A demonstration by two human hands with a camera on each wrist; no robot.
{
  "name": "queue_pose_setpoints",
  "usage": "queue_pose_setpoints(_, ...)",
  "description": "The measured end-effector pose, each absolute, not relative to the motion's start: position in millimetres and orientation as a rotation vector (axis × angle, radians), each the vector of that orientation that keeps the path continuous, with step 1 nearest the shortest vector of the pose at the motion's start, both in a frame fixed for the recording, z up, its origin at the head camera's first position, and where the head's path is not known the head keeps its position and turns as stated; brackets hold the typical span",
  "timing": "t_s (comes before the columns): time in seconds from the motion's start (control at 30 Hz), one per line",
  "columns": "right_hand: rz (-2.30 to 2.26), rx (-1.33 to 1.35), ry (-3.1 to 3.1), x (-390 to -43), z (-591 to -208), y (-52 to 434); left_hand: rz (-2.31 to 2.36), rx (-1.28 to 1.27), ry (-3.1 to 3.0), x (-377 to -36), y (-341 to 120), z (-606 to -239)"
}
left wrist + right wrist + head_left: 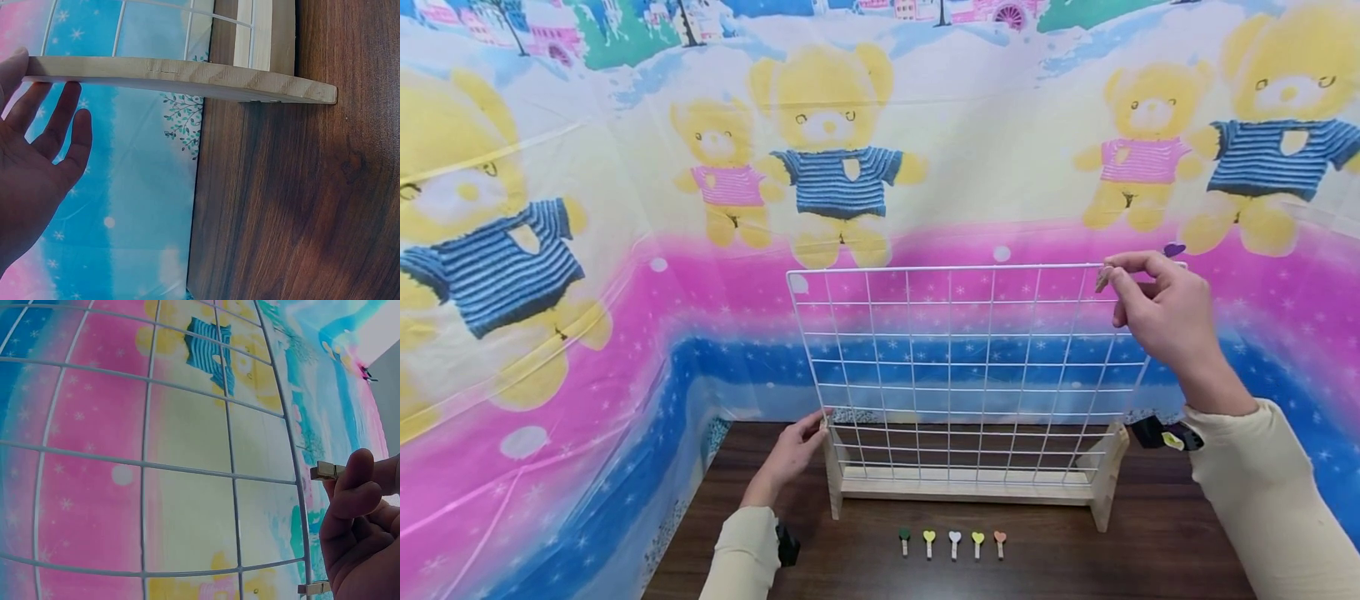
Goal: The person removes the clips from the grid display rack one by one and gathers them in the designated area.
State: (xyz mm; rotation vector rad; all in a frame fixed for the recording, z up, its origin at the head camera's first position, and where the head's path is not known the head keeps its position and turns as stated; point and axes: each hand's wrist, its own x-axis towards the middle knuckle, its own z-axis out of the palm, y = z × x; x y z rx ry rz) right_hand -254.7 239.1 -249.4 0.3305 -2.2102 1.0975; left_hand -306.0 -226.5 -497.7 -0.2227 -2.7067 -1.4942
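Observation:
My right hand pinches a small wooden clothespin between thumb and fingertips, close to the top wire of the white wire grid. To its right a second clothespin is on that wire, partly behind the hand. A purple heart shows just above the knuckles. My left hand holds the upper end of the stand's left wooden leg, thumb on one side and fingers on the other. The grid stands upright in its wooden base.
In front of the stand, several heart clothespins lie in a row on the dark wooden table: green, yellow, white, another yellow and orange. A bear-printed cloth hangs behind and at the sides.

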Motion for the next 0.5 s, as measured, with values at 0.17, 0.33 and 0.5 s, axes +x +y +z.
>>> queue_pose_setpoints(0.17, 1.120, 0.354, -2.226, -250.5, -264.4, 240.7, -1.494, -0.224, -2.707, -306.3, -226.9, -497.7)
queue_pose_setpoints(0.33, 1.133, 0.422, -2.250, -245.9, -286.7, 240.9, -1.484, -0.235, -2.705, -306.4, -226.6, -498.4)
queue_pose_setpoints(0.5, 1.104, 0.442, -2.304, -241.0, -310.2, 238.2, -1.483, -0.236, -2.701, -306.9, -226.1, -498.8)
